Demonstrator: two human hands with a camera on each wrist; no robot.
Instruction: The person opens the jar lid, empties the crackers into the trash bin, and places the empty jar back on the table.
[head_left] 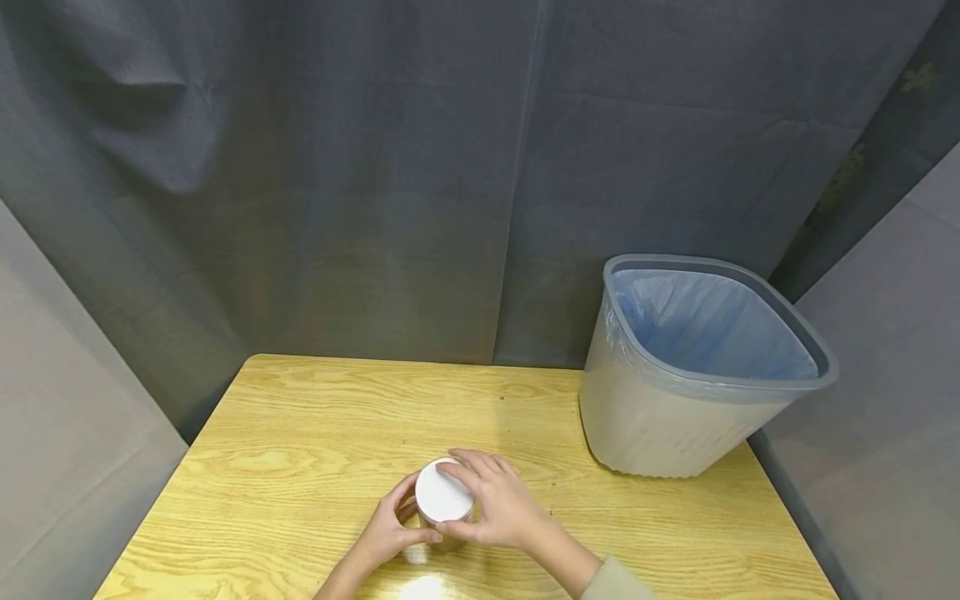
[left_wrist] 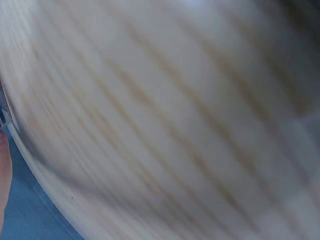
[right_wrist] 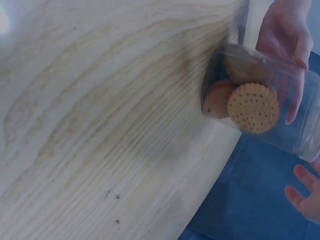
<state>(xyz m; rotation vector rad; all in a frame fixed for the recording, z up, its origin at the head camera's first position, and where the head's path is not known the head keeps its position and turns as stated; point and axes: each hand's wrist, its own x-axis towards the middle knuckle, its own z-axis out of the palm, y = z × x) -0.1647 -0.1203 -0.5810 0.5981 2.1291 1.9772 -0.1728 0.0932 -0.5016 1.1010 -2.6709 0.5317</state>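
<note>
A small clear jar [right_wrist: 287,127] with a white round lid [head_left: 438,493] stands near the front edge of the wooden table [head_left: 315,433]. Round tan biscuits [right_wrist: 253,107] show through its wall in the right wrist view. My left hand [head_left: 403,518] grips the jar's side from the left, thumb in front. From above, my right hand [head_left: 468,498] covers the lid with fingers and thumb curled round its rim. Two right fingertips [right_wrist: 306,192] show below the jar. The left wrist view gives only blurred wood grain [left_wrist: 165,125].
A grey waste bin [head_left: 660,417] with a pale blue liner stands on the table's back right corner, right of my hands. Dark grey curtains [head_left: 375,167] close off the back and sides. Bare wood lies left of and behind the jar.
</note>
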